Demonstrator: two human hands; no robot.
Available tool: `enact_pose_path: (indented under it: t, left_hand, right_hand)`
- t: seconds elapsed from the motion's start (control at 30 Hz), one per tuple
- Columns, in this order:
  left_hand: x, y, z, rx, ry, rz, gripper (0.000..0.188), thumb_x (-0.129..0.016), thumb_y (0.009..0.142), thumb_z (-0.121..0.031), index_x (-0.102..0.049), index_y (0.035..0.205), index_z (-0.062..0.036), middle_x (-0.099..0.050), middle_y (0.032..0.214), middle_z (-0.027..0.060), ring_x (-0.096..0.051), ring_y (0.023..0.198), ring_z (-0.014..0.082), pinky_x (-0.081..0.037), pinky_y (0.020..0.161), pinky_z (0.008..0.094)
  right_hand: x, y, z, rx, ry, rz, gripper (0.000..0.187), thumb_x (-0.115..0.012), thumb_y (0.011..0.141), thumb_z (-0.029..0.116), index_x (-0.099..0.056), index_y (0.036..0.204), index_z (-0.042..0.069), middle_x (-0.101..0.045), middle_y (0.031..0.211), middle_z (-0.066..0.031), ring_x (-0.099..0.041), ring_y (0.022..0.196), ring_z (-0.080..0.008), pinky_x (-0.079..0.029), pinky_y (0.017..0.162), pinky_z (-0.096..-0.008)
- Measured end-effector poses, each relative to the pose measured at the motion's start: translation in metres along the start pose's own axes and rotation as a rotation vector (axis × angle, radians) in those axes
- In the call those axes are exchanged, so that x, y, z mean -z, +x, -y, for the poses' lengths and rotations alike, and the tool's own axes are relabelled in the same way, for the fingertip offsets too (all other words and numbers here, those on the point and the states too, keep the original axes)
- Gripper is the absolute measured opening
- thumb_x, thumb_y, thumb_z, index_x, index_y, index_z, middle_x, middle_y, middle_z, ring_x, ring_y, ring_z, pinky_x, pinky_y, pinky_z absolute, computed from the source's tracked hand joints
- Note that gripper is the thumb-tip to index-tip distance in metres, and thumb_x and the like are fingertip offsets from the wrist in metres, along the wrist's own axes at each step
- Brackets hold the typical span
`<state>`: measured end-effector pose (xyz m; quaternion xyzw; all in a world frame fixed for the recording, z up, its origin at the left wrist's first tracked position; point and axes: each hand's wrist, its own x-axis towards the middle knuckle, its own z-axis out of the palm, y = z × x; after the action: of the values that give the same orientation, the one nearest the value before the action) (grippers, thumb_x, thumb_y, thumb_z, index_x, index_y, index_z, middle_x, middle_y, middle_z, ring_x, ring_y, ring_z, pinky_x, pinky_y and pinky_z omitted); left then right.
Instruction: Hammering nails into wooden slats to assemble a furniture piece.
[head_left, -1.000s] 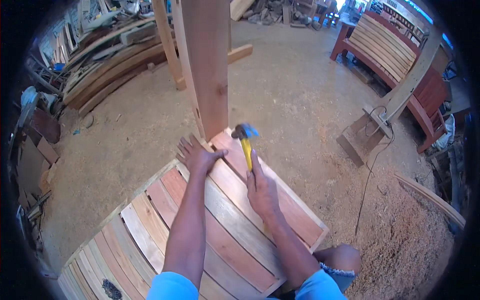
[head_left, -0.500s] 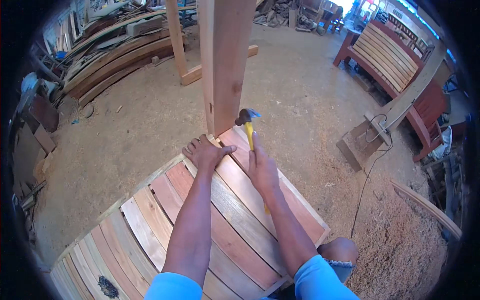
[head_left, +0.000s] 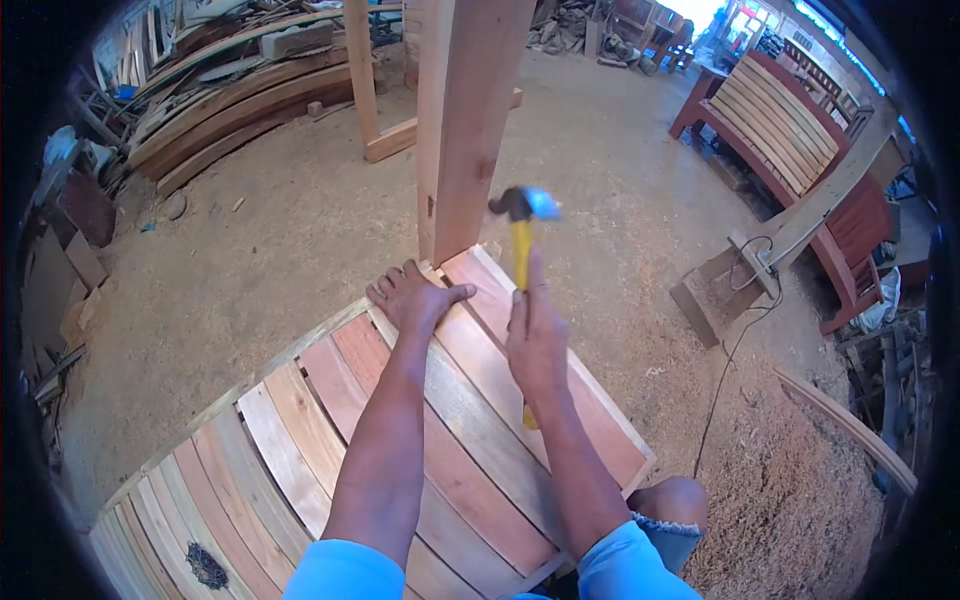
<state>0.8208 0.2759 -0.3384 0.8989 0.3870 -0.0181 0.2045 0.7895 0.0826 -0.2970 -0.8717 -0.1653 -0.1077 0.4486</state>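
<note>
A bench (head_left: 770, 125) stands right of the post (head_left: 460, 140); nearside, the left hand (head_left: 412, 305) spreads fingers on slats (head_left: 480, 475), the right hand's (head_left: 538, 345) encircle a hammer (head_left: 521, 245).

A post (head_left: 470, 130) is standing behind the slats (head_left: 480, 465); planks (head_left: 240, 108) are lying to its left, shavings (head_left: 790, 500) to its right.
</note>
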Motion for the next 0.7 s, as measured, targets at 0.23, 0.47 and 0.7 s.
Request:
enact_pose_path:
  t: [0.23,0.47,0.7]
  left_hand:
    - [-0.006,-0.002,-0.019,-0.037,-0.004,0.055,0.143,-0.086,0.059,-0.091,-0.045,0.167,-0.0079,-0.045,0.169,0.0295,-0.034,0.164,0.0432,-0.007,0.137,0.0630]
    - [-0.003,-0.001,0.000,-0.037,-0.008,-0.063,0.137,-0.087,0.059,-0.091,-0.052,0.161,-0.0061,-0.054,0.160,0.0269,-0.040,0.159,0.0429,-0.007,0.136,0.0639]
    - [0.004,-0.001,0.004,-0.007,-0.004,0.052,0.141,-0.086,0.060,-0.090,-0.046,0.167,-0.0074,-0.044,0.170,0.0286,-0.032,0.165,0.0438,-0.006,0.137,0.0636]
  right_hand:
    - [-0.017,0.022,-0.054,-0.033,-0.268,0.219,0.071,-0.057,0.114,0.019,-0.028,0.179,0.026,-0.072,0.088,-0.0298,-0.074,0.075,-0.0472,-0.052,0.069,-0.0612]
    - [0.001,-0.006,0.013,0.050,-0.027,-0.137,0.067,-0.058,0.114,0.017,-0.034,0.176,0.022,-0.072,0.087,-0.0319,-0.070,0.077,-0.0542,-0.052,0.071,-0.0659]
    - [0.006,0.010,0.005,0.011,-0.184,0.112,0.065,-0.057,0.115,0.023,-0.035,0.175,0.025,-0.073,0.090,-0.0329,-0.072,0.081,-0.0556,-0.053,0.075,-0.0679]
